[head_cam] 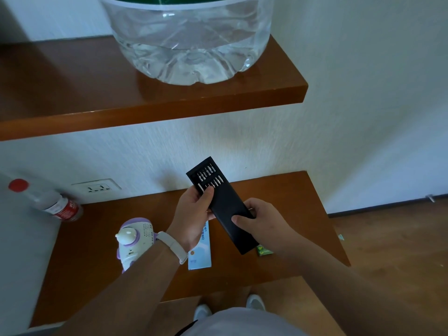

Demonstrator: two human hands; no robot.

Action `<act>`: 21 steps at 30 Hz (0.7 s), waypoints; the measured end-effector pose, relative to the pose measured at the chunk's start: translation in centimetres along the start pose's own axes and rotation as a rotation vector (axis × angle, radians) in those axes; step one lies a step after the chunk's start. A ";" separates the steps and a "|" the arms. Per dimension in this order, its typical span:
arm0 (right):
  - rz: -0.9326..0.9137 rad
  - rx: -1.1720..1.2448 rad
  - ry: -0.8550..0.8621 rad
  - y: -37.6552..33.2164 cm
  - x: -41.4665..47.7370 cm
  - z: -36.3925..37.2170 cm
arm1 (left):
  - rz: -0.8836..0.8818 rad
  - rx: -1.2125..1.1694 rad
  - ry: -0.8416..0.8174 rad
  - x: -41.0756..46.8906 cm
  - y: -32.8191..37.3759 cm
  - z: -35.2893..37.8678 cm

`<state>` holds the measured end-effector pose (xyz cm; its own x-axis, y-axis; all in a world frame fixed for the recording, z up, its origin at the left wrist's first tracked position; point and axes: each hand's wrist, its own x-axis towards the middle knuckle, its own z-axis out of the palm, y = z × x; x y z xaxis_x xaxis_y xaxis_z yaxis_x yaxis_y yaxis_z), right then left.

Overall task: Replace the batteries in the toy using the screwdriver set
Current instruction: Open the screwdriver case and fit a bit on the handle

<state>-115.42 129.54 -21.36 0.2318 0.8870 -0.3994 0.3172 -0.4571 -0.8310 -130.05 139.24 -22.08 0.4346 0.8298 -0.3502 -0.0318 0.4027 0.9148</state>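
The person is wearing a white wristband (172, 246) behind the left hand (194, 214), white shoes (254, 302), and a pale grey garment (237, 323).

Wooden table (291, 190), toy (134, 241), bottle (60, 207), white box (200, 260), green pack (264, 251)

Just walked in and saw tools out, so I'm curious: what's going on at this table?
A person holds the black screwdriver set above the wooden table with both hands. The right hand grips the sleeve. The left hand holds the end where the bit tray is slid partly out, thumb by the bits. The white and purple toy lies on the table, untouched. A green battery pack lies beside the case.
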 end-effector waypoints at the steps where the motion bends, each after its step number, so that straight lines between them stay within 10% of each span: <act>1: 0.018 -0.020 0.006 0.1 0.1 0.2 | -0.004 -0.001 -0.006 0.0 -0.1 0.0; 21: -0.002 0.100 -0.002 -0.9 0.6 0.4 | 0.001 -0.068 -0.059 0.3 -0.6 -0.6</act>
<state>-115.92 130.50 -20.97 0.2294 0.8882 -0.3982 0.2246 -0.4463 -0.8662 -130.42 139.42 -22.83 0.4864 0.8068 -0.3354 -0.0925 0.4292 0.8985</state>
